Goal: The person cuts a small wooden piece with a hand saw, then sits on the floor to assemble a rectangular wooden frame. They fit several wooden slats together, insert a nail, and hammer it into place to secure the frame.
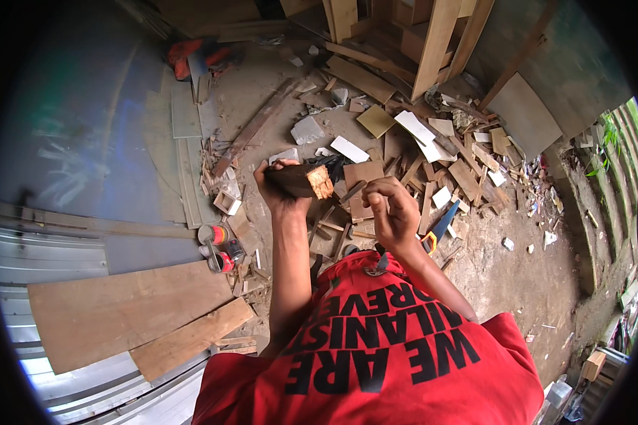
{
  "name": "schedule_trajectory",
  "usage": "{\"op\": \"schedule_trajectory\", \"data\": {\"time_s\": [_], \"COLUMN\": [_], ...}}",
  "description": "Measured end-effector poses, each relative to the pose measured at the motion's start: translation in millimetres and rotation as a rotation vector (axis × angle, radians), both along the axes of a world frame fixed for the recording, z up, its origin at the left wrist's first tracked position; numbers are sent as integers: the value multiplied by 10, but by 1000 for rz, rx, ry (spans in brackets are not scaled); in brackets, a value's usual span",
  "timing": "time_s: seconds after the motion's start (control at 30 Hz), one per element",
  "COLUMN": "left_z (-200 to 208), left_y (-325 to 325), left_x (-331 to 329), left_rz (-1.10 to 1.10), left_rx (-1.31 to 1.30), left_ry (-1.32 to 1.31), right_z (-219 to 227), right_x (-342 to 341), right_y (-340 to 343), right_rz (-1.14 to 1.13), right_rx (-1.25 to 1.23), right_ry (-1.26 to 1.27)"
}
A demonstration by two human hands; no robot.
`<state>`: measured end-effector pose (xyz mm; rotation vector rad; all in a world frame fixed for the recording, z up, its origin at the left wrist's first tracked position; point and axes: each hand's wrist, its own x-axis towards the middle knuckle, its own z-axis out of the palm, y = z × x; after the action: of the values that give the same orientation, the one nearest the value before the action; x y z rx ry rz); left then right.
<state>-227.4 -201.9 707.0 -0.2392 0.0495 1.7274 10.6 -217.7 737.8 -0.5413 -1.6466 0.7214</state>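
A dark wooden block (290, 180) with a rough, splintered pale end is gripped in my left hand (268, 185), held up in front of my body. Just to its right, my right hand (390, 205) is raised with its fingers curled in. A narrow dark strip (353, 192) shows at those fingertips; whether they pinch it or it lies beyond them I cannot tell. Close to my right wrist, a handsaw (443, 223) with a blue blade and an orange-yellow handle rests among wood scraps on the ground.
Wood offcuts (465, 178) are heaped ahead and to the right. Planks (432, 49) lean at the back. A long board (259, 124) lies ahead on the left. Paint cans (213, 234) stand at left, near a wide plywood sheet (127, 308). Corrugated sheeting (42, 253) borders the left side.
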Motion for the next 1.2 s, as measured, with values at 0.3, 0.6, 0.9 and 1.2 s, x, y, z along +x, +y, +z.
{"op": "schedule_trajectory", "data": {"time_s": [0.3,0.6,0.9,1.2], "left_z": [80,225,287,324], "left_y": [2,-9,33,37], "left_x": [68,327,197,332], "left_rz": [-44,70,47,23], "left_rx": [20,-118,65,140], "left_ry": [153,129,58,-5], "right_z": [329,158,363,201], "right_x": [-331,-350,-299,-284], "right_y": [2,9,-221,-304], "right_rz": [-85,-167,366,513], "right_rx": [284,398,-771,-900], "right_ry": [-49,-19,360,557]}}
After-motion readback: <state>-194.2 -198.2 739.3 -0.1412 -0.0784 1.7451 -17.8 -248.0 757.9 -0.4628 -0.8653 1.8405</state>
